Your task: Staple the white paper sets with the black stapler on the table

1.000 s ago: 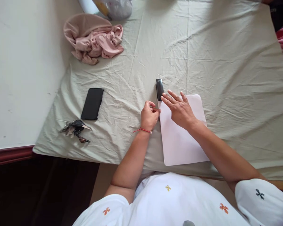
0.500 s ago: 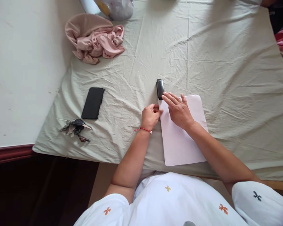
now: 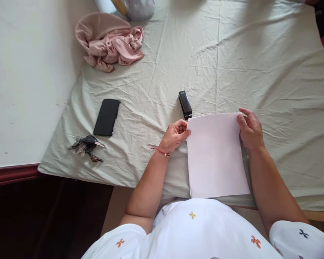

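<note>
**Both Hands on the White Sheet**

The person held a sheet of white paper by its two far corners. The left hand was curled shut on the paper's upper left edge, fingers folded over and thumb against the sheet. The right hand gripped the upper right corner, fingers bent around the edge. The paper lay between the two hands, its near end reaching over the table edge toward the person's white shirt.

A black stapler lay on the pale green cloth just beyond the paper's upper left corner, close to the left hand but not touched by it. Further left lay a black phone and a bunch of keys, well apart from the hands. A crumpled pink cloth sat at the far left of the table.
</note>
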A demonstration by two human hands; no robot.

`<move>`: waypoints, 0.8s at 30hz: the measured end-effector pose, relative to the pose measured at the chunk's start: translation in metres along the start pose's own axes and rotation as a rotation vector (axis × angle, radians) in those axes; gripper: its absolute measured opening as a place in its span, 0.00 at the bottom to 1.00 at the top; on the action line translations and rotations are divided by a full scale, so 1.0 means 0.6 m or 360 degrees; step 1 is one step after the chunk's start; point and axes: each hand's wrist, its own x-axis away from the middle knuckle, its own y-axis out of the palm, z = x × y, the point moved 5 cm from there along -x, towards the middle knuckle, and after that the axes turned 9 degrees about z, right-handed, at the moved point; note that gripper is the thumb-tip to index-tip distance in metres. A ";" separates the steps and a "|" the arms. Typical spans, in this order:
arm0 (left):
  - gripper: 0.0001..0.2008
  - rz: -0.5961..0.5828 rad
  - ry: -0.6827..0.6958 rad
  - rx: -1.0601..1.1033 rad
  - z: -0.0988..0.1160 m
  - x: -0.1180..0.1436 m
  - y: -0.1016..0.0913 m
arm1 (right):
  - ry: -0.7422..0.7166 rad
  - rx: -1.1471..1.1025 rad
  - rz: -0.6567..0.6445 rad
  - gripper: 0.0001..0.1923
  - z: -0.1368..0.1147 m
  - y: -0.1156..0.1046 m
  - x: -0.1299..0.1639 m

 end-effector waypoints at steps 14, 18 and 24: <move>0.19 0.0210 0.0138 0.0113 -0.004 -0.010 -0.006 | 0.0396 -0.0702 -0.0332 0.19 -0.004 0.007 0.028; 0.19 0.0125 0.0031 0.0031 -0.009 -0.007 -0.005 | 0.0411 -0.0731 -0.0320 0.18 -0.001 0.006 0.027; 0.23 0.0125 0.0072 -0.0111 -0.020 -0.011 -0.014 | 0.0408 -0.0704 -0.0249 0.17 0.006 0.005 0.022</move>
